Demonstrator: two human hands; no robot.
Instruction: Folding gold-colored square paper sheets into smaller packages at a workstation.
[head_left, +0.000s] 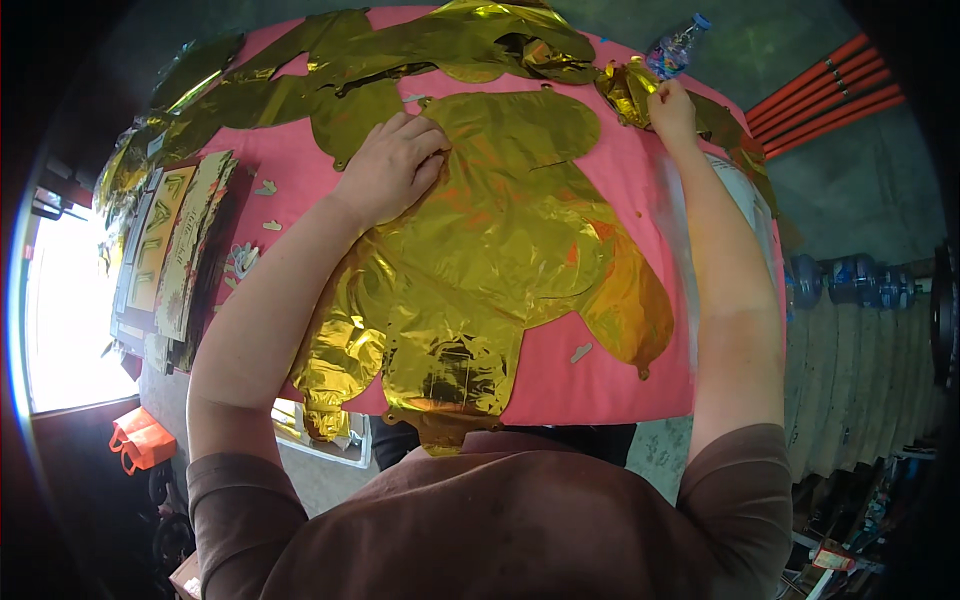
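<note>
A table covered in a pink cloth (620, 380) fills the middle of the view, set over a grey concrete floor (860, 190). Orange-red pipes (825, 95) lie on that floor beyond the table's far right corner, and a row of large blue water bottles (850, 280) runs along the right side. At the left, bright daylight comes in low through an opening, an orange bag (140, 440) sits on the ground, and a stack of flat packets of gold foil letters (170, 240) rests on the table's left edge. More flattened gold foil pieces (380, 60) are spread across the far side of the cloth, and a small plastic bottle (675, 45) with a blue cap stands at the far right corner. The main thing is a large gold foil balloon (500, 250), uninflated and lying flat in the middle of the pink cloth; it is shiny, creased and wrinkled, picks up orange reflections, and its lobed outline reaches over the near table edge toward the person's brown shirt. The left hand (390, 165) lies palm down on the balloon's upper left part, fingers spread and pressing flat on the foil, not closed around anything. The right hand (672, 108) is stretched to the far right, away from the big balloon, its fingers curled and pinching a smaller crumpled gold foil piece (630, 90) just beside the bottle.
</note>
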